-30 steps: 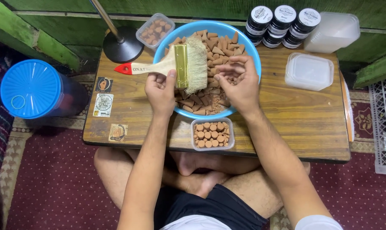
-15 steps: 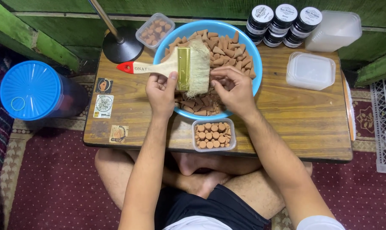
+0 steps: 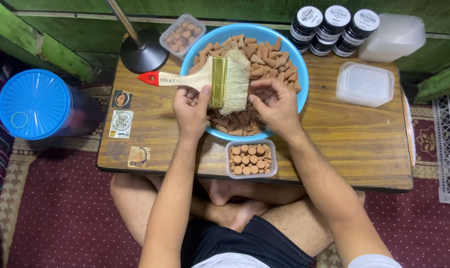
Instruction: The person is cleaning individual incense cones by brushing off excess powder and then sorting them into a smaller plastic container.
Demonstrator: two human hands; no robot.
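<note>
My left hand [image 3: 191,106] grips a wide paintbrush [image 3: 205,78] by its wooden handle, holding it over a blue bowl [image 3: 290,55] full of brown cone-shaped pieces [image 3: 260,54]. The pale bristles point right. My right hand [image 3: 273,101] is curled beside the bristles with its fingers pinched together; whether a cone sits in them is hidden. A small clear tub [image 3: 251,159] packed with brown cones stands at the table's front edge, just below both hands.
A low wooden table [image 3: 354,144] holds another clear tub of cones [image 3: 183,34], a black stand base [image 3: 144,57], three black jars [image 3: 336,22], a lidded clear tub [image 3: 365,84] and a white container [image 3: 393,37]. A blue-lidded canister [image 3: 36,104] stands at left, a white crate [image 3: 449,144] at right.
The brush has tilted and slid slightly right and down. My right hand has drawn in from the cones in the bowl toward the bristles and curled shut.
</note>
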